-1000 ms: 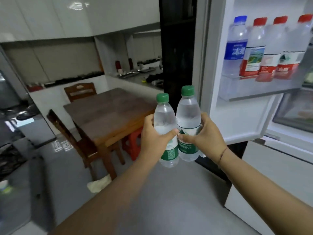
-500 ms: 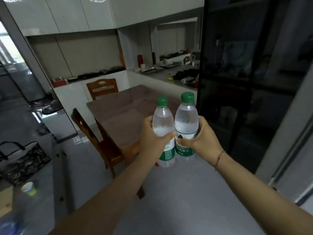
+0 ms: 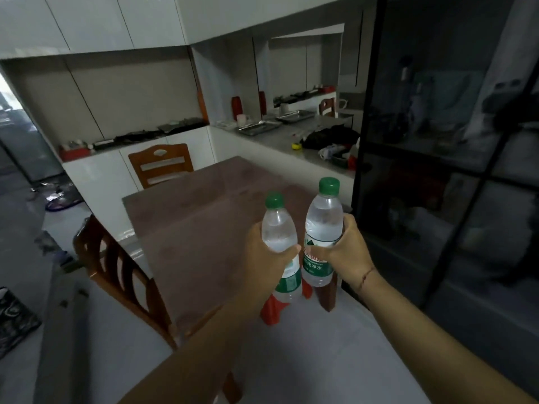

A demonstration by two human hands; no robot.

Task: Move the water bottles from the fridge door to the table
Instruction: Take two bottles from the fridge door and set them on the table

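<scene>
In the head view, the left hand (image 3: 269,255) is wrapped around the left bottle (image 3: 280,246), its fingers closed on the clear body just above the green label, and the right hand (image 3: 345,252) is closed the same way on the right bottle (image 3: 320,233), gripping it at the top of its label. Both bottles stand upright with green caps on, side by side and nearly touching, held in the air at the near right corner of the brown table (image 3: 204,228); neither rests on it yet. The fridge and its door are out of frame, so I cannot tell how many bottles remain there. A wooden chair (image 3: 122,275) is tucked against the table's near left side, another chair (image 3: 160,164) sits at the far end, and a red stool (image 3: 271,310) shows below the bottles under the table's edge. To the right stands a dark glass cabinet (image 3: 452,170). The step in hand looks like the carry: two bottles are on their way and the set-down is still to come. The next move calls for reaching forward over the tabletop, lowering both bottles flat on their bases with a little gap between them so neither tips the other, then opening the fingers. The top looks bare, so room is no worry.
</scene>
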